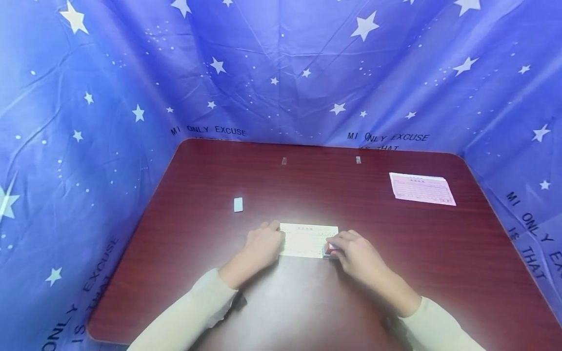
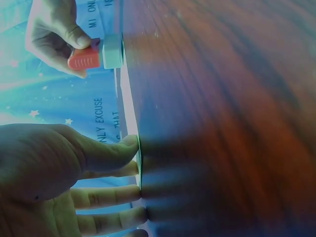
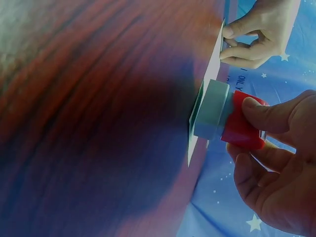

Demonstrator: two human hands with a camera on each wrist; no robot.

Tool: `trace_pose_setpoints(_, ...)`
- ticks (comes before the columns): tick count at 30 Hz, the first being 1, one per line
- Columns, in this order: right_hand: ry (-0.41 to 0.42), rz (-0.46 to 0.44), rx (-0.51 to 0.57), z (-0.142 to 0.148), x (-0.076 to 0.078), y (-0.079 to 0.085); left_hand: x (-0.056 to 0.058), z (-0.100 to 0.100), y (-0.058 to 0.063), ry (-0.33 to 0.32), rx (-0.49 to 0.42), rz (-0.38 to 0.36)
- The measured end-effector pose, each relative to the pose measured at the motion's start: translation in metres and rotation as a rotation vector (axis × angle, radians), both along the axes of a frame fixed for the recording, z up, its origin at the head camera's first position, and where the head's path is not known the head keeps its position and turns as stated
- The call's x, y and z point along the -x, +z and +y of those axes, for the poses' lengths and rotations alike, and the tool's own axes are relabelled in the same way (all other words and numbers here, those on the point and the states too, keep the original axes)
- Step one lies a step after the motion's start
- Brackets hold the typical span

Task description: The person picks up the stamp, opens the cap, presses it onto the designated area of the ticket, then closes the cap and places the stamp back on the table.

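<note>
A printed paper slip (image 1: 303, 241) lies on the table in front of the person. The left hand (image 1: 265, 243) presses its left end; in the left wrist view the thumb (image 2: 129, 142) meets the paper edge and the other fingers extend down to the surface. At the slip's lower right corner, the right hand (image 1: 357, 253) grips a stamp by its red handle (image 3: 243, 121), thumb on one side and fingers on the other. The stamp's grey-blue base (image 3: 212, 109) stands upright against the paper, hiding that corner.
To the back right is a pile of pink printed slips (image 1: 422, 189). A small white block (image 1: 238, 204) lies left of the paper. Two small clear pieces, one a strip (image 1: 284, 161), are near the far edge. Blue star-patterned curtains (image 1: 281, 73) surround the dark red table (image 1: 197, 185).
</note>
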State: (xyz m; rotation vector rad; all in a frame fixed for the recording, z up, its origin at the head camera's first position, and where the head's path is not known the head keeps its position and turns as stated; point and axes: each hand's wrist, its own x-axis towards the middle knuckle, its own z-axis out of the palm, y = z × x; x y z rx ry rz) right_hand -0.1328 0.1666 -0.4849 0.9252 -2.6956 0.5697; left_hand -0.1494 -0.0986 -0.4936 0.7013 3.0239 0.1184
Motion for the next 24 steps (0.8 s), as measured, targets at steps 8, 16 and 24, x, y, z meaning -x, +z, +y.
trace_pose_setpoints(8, -0.020, -0.002, 0.017, 0.0023, -0.0034, -0.0001, -0.0009, 0.0032, 0.0032, -0.026, -0.012, 0.016)
trace_pose_setpoints(16, -0.006, 0.008, -0.010, 0.0001, -0.0024, -0.0019, -0.0013, 0.0023, 0.0045, -0.004, 0.012, -0.002)
trace_pose_setpoints(24, 0.044, 0.069, -0.029, 0.0010, -0.0012, 0.0012, -0.0001, 0.0037, 0.0047, 0.006, 0.017, -0.025)
